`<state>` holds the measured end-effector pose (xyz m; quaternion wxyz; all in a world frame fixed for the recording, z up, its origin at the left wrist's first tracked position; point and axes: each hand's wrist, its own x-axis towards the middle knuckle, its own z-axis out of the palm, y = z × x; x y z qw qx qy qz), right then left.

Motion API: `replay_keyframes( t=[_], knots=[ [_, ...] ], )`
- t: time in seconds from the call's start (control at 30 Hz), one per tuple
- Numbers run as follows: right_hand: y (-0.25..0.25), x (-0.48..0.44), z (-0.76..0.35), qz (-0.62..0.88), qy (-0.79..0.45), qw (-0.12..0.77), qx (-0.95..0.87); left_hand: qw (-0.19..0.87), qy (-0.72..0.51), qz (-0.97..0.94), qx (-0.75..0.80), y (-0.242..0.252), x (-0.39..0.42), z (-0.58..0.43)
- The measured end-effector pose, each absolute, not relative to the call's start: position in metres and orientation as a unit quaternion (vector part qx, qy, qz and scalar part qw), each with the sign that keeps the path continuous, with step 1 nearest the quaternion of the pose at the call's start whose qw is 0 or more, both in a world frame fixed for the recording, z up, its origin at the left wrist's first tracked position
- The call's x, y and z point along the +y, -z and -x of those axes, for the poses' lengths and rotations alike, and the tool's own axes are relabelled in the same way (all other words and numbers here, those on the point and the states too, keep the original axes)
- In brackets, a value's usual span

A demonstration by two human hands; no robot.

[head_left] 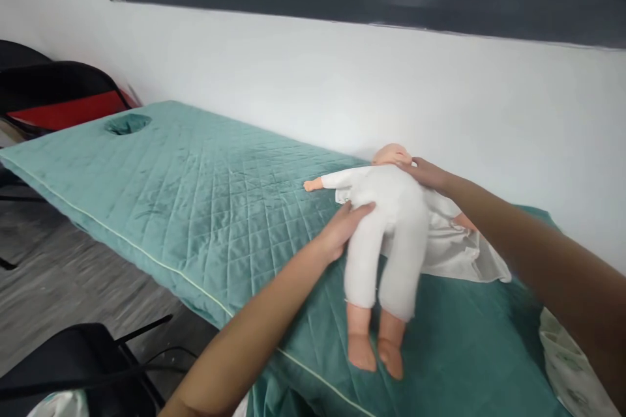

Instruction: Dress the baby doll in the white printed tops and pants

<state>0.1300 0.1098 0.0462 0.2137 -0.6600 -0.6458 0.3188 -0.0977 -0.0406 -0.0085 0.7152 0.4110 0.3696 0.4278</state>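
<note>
Left hand (345, 228) clasps the doll's (391, 221) waist, thumb over and fingers tucked beneath, while the right hand (425, 172) — fingers flat and open — steadies its far-side head.

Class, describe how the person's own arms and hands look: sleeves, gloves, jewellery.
The left hand and right hand are bare: no gloves, rings or watch visible. The left forearm and right forearm show no sleeves up to the picture's edge.

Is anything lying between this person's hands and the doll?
Nothing visible does. Both hands touch the doll: the left hand grips its side, and the right hand rests by its neck.
</note>
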Motion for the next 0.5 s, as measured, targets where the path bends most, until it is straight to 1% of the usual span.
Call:
replay_keyframes(
  t=[0.07,0.13,0.33,0.5],
  knots=[
    [-0.047,0.122,-0.097,0.649,-0.338,0.177,-0.658,0.7,-0.43,-0.403,0.402,0.001,-0.035,0.135],
    [-0.047,0.134,-0.061,0.636,-0.34,0.174,-0.67,0.688,-0.417,-0.411,0.428,-0.001,-0.027,0.174],
    [-0.042,0.166,0.034,0.576,-0.353,0.223,-0.703,0.643,-0.385,-0.434,0.5,0.009,0.003,0.272],
    [-0.023,0.184,0.077,0.483,-0.367,0.256,-0.753,0.635,-0.352,-0.45,0.52,0.023,0.024,0.31]
  ],
)
